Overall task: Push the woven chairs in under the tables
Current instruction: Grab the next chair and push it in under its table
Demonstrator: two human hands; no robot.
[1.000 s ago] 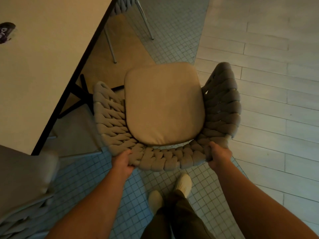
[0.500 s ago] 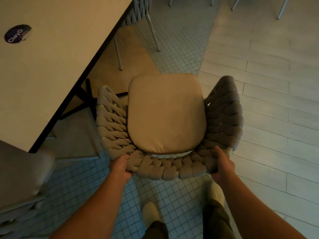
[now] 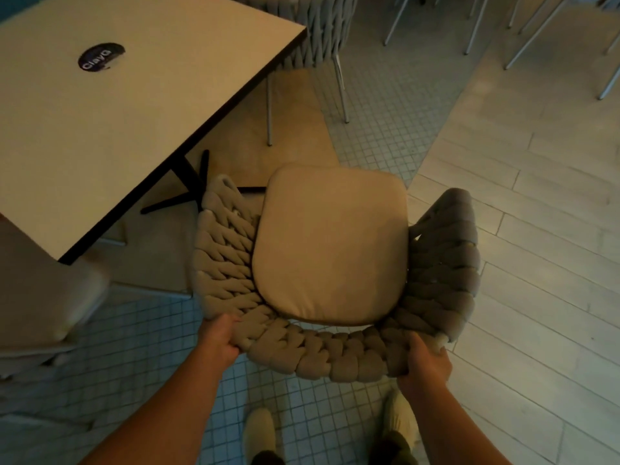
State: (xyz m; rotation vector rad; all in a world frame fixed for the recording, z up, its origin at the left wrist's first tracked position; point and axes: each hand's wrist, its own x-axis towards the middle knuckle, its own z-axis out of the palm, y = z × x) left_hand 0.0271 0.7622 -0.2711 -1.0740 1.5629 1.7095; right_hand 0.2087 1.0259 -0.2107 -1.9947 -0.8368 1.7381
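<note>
Head view: the left hand (image 3: 219,342) grips the near-left curve of the woven chair (image 3: 335,360) backrest, fingers (image 3: 224,325) wrapped over the braided rim and clamped on it. The right hand (image 3: 424,362) holds the near-right curve of the same backrest, its fingers curled around the weave and pressed tight against it. Both bare forearms reach in from the bottom edge.

The chair stands just off the right-hand corner of the worktop (image 3: 141,105), its left armrest near the dark cross-shaped base (image 3: 188,193), its seat cushion (image 3: 330,245) wholly out from under the top. One round dark sticker (image 3: 100,57) lies on the worktop.

Count: three woven chairs can be made out, namely the held one, a second (image 3: 318,31) tucked at the far end of the worktop, and part of a third (image 3: 43,297), blurred, at the left edge. Thin metal legs (image 3: 523,31) of further seats show at the top right; their number is unclear. Two pale shoes (image 3: 260,431) stand on the small-tiled floor (image 3: 141,347) below the backrest.
</note>
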